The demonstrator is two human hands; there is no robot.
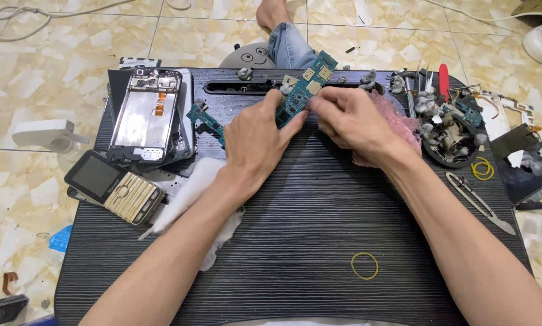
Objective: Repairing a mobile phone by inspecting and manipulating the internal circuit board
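Both hands grip the teal board at the tray's (pixel 319 241) twelve o'clock, the left hand (pixel 256 136) pinching its lower end, the right hand (pixel 349 121) closed on its middle (pixel 301 90); this looks like mid-cleaning, and steady fingertip pressure seems called for.
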